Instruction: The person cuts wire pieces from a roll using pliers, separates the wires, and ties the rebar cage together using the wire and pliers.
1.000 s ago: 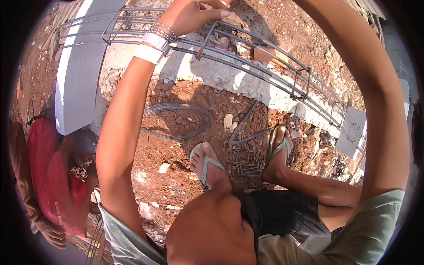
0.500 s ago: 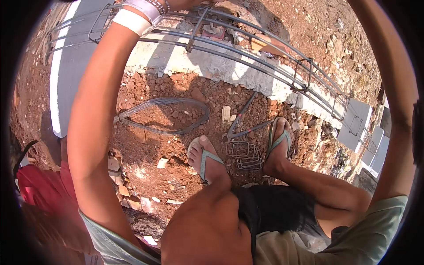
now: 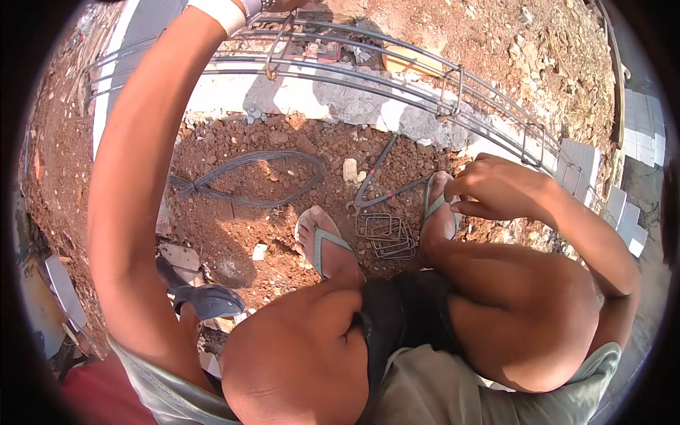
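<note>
My left hand (image 3: pixel 283 4) reaches to the top edge, mostly cut off, beside the long rebar cage (image 3: pixel 448 110); its fingers are hidden. My right hand (image 3: pixel 492 185) hovers over my right foot (image 3: pixel 440 216), fingers loosely bent and thumb apart, with nothing visible in it. Between my feet lie several bent rectangular wire stirrups (image 3: pixel 391 237). Just beyond them, long-handled pincers (image 3: pixel 386 195) rest on the soil with handles spread. A coil of thin tie wire (image 3: pixel 195 187) lies to the left, bound at one end.
The cage runs over a pale concrete strip (image 3: pixel 340 99). Another person's dark shoe (image 3: pixel 216 302) and red clothing (image 3: pixel 106 393) show at lower left. Grey slabs (image 3: pixel 641 127) stand at the right. Broken stones (image 3: pixel 180 256) litter the reddish soil.
My right hand has come down into view from beyond the top right to over my right foot. My left hand has slipped further past the top edge. The other person's red clothing has moved lower.
</note>
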`<action>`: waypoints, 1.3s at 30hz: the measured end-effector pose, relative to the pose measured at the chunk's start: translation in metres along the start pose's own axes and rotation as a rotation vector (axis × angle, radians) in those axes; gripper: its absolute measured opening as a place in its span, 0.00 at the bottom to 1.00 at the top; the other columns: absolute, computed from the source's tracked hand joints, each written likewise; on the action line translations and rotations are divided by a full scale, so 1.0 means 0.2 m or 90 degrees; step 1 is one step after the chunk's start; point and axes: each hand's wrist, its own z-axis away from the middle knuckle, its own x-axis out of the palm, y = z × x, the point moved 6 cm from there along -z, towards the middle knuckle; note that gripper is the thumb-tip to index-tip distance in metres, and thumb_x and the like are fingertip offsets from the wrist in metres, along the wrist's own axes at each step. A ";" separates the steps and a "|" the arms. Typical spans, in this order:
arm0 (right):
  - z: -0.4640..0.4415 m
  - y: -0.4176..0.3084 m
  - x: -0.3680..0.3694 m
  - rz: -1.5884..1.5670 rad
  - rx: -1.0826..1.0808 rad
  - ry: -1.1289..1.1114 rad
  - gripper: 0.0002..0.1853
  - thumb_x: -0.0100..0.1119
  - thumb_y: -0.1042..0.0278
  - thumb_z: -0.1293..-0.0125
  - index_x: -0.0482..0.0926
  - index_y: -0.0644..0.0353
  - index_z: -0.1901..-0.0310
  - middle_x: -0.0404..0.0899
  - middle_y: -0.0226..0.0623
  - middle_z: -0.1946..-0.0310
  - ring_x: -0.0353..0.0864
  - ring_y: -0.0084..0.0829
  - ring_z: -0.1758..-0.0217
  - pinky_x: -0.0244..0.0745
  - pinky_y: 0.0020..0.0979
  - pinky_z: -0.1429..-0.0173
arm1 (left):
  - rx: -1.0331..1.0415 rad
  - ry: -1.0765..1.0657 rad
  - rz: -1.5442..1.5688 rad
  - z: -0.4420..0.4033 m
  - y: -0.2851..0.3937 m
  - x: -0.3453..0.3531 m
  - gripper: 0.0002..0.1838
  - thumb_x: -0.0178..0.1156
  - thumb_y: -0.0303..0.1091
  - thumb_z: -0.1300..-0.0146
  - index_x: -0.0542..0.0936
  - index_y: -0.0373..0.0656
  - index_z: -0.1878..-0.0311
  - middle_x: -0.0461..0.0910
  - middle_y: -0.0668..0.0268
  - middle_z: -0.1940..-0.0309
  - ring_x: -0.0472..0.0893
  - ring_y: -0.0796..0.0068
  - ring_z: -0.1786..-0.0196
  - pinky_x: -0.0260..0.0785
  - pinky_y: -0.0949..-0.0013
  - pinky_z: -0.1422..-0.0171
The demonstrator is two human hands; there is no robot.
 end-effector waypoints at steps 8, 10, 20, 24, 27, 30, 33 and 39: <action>-0.63 0.23 0.49 0.314 -0.060 0.400 0.32 0.58 0.69 0.39 0.65 0.54 0.32 0.61 0.49 0.29 0.56 0.47 0.24 0.53 0.49 0.24 | -0.036 -0.378 -0.049 -0.16 0.10 0.04 0.08 0.62 0.35 0.42 0.87 0.43 0.65 0.86 0.57 0.65 0.86 0.61 0.59 0.76 0.57 0.56; -0.70 0.31 0.58 0.302 -0.053 0.394 0.32 0.55 0.70 0.39 0.64 0.53 0.31 0.61 0.48 0.29 0.55 0.46 0.23 0.51 0.49 0.23 | -0.018 -0.458 -0.069 -0.21 0.12 0.08 0.08 0.62 0.35 0.42 0.87 0.43 0.66 0.86 0.58 0.65 0.85 0.62 0.58 0.76 0.59 0.55; -0.73 0.55 0.59 0.233 -0.094 0.411 0.28 0.49 0.70 0.35 0.65 0.51 0.31 0.67 0.46 0.37 0.64 0.45 0.31 0.56 0.47 0.25 | 0.236 -0.158 0.077 -0.20 -0.01 0.15 0.08 0.68 0.29 0.48 0.87 0.50 0.63 0.84 0.64 0.67 0.84 0.57 0.60 0.77 0.59 0.54; -0.76 0.57 0.59 0.172 -0.088 0.209 0.32 0.57 0.67 0.38 0.64 0.53 0.31 0.66 0.49 0.37 0.65 0.47 0.32 0.57 0.46 0.26 | 0.320 -0.126 0.060 -0.15 -0.04 0.13 0.10 0.66 0.31 0.44 0.85 0.48 0.57 0.80 0.67 0.49 0.84 0.60 0.55 0.78 0.59 0.51; -0.68 0.55 0.59 0.058 -0.133 0.202 0.37 0.62 0.65 0.42 0.62 0.54 0.30 0.67 0.49 0.39 0.66 0.49 0.34 0.56 0.48 0.26 | 0.363 -0.092 0.049 -0.14 -0.02 0.11 0.09 0.65 0.32 0.44 0.85 0.49 0.58 0.81 0.68 0.50 0.85 0.62 0.55 0.80 0.62 0.51; -0.57 0.51 0.67 0.101 -0.129 0.352 0.40 0.63 0.65 0.43 0.59 0.56 0.28 0.67 0.49 0.39 0.66 0.49 0.35 0.54 0.50 0.26 | 0.352 -0.106 -0.011 -0.13 -0.04 0.15 0.09 0.61 0.34 0.38 0.84 0.51 0.54 0.86 0.67 0.59 0.86 0.65 0.59 0.80 0.65 0.55; -0.59 0.52 0.77 0.151 -0.075 0.380 0.39 0.60 0.69 0.40 0.56 0.58 0.26 0.67 0.49 0.39 0.66 0.48 0.34 0.53 0.52 0.26 | 0.232 -0.182 0.009 -0.13 -0.05 0.15 0.13 0.61 0.35 0.36 0.83 0.53 0.49 0.87 0.65 0.64 0.86 0.65 0.61 0.79 0.63 0.55; -0.52 0.53 0.76 0.034 -0.127 0.360 0.29 0.56 0.69 0.34 0.66 0.52 0.31 0.70 0.41 0.41 0.69 0.43 0.37 0.57 0.48 0.28 | 0.195 -0.196 0.116 -0.18 -0.04 0.13 0.12 0.63 0.32 0.40 0.84 0.51 0.52 0.87 0.64 0.68 0.86 0.61 0.61 0.77 0.60 0.52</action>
